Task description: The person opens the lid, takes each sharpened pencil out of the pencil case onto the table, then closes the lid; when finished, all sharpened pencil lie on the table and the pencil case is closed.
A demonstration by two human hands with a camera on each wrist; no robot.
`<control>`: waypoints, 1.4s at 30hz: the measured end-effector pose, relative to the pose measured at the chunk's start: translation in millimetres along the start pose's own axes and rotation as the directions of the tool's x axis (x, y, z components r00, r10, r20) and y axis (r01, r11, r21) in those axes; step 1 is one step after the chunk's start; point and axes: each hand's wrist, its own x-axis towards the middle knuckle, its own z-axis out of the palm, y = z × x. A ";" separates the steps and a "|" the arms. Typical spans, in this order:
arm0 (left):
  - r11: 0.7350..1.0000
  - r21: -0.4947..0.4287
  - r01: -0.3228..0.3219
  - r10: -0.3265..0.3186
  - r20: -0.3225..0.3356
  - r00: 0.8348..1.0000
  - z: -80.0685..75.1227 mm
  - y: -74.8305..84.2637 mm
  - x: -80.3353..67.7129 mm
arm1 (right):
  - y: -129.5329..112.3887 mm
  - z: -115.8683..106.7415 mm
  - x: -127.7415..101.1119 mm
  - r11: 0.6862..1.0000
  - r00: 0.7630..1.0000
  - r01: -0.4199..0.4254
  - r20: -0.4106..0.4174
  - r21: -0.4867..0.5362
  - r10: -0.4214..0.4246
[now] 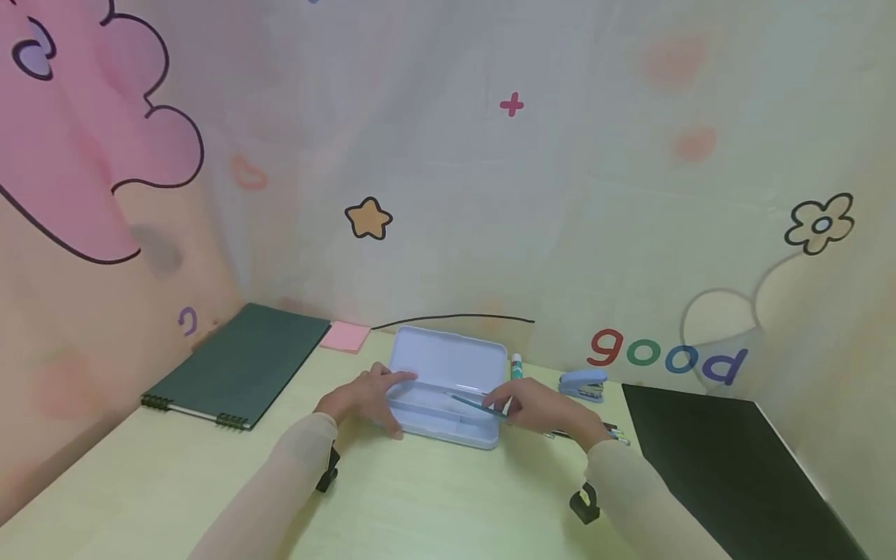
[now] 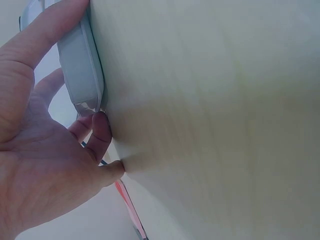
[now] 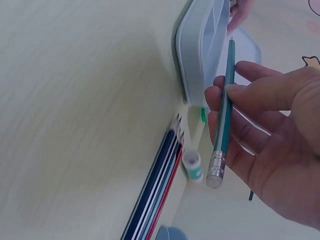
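Note:
An open pale-blue pencil case (image 1: 448, 439) lies on the table in the head view, its lid leaning back toward the wall. My left hand (image 1: 360, 397) grips the case's left end, thumb at the front side and fingers spread around the end and over the inside edge. Above the right part of the tray, my right hand (image 1: 535, 404) pinches a green pencil (image 3: 225, 125) between thumb and fingers. Its metal-banded eraser end points back toward the wrist camera in the right wrist view, and the tip points toward the case.
Several pencils (image 3: 157, 185) lie together right of the case, near a glue stick (image 1: 516, 365) and a blue stapler (image 1: 583, 385). A dark green spiral notebook (image 1: 245, 365) and pink sticky notes (image 1: 346, 337) lie at left. At right is a black flat sheet (image 1: 728, 459).

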 end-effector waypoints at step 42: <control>1.000 0.011 -0.004 0.003 0.024 1.000 -1.3 1.0 1.0 | 61.9 3.8 -81.2 0.984 0.973 -0.171 -0.169 -0.056 0.159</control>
